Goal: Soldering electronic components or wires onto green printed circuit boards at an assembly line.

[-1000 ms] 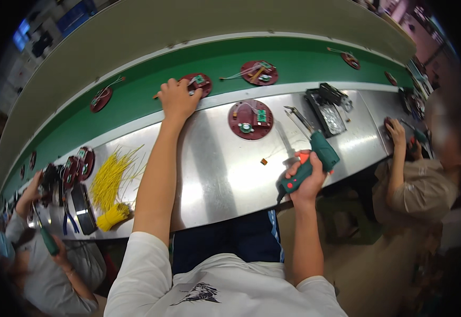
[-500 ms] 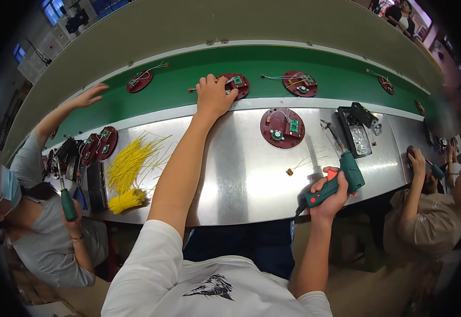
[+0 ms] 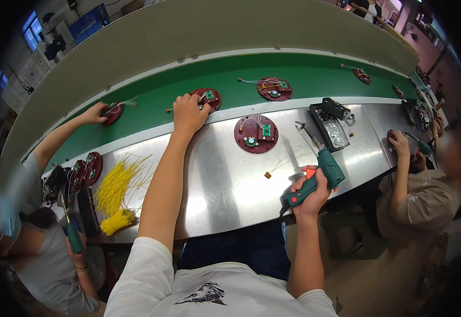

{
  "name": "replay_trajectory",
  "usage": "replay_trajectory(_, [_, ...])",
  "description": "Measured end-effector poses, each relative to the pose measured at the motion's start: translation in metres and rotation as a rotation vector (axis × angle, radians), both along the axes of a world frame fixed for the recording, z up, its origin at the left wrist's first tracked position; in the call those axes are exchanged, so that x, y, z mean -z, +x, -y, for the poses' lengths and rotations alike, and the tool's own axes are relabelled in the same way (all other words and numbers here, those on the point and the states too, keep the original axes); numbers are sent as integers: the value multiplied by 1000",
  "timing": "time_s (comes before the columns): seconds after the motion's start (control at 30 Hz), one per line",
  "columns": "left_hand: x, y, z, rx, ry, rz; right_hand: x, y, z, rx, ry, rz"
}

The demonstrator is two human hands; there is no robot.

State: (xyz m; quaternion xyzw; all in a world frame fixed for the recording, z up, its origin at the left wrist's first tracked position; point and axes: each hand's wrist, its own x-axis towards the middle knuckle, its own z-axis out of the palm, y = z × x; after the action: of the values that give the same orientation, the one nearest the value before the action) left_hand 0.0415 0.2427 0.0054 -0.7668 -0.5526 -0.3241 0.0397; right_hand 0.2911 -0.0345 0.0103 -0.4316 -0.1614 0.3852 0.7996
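My left hand reaches far forward, its fingers curled over the left edge of a dark red round plate on the green belt. That plate bears a small green circuit board and thin wires, partly hidden by the hand. My right hand is wrapped round a green soldering gun with a red trigger, its metal tip pointing up and away above the bench. Between the hands, a second dark red round plate with a green board and wires lies on the steel bench.
More round plates lie along the green belt. A black box of small clear parts stands at right, a small wired connector nearer. Yellow wires lie at left. Co-workers sit on both sides; the left one's hand touches a plate.
The view has shifted, so bench things appear further left. My left hand stays on its plate, and my right keeps the soldering gun. The left co-worker's hand has reached a plate on the belt.
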Motion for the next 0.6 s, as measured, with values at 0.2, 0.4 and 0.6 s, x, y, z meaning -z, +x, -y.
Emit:
replay_trajectory(0.2, [1,5,1,34,44,-31,-5,-3,1,26,23,4])
replay_trajectory(0.4, [0,2,-1,103,131,-56,4,3,1,1,67,-30])
replay_trajectory(0.6, [-17,-14,27,169,157,-63,-3,-1,-2,6,70,15])
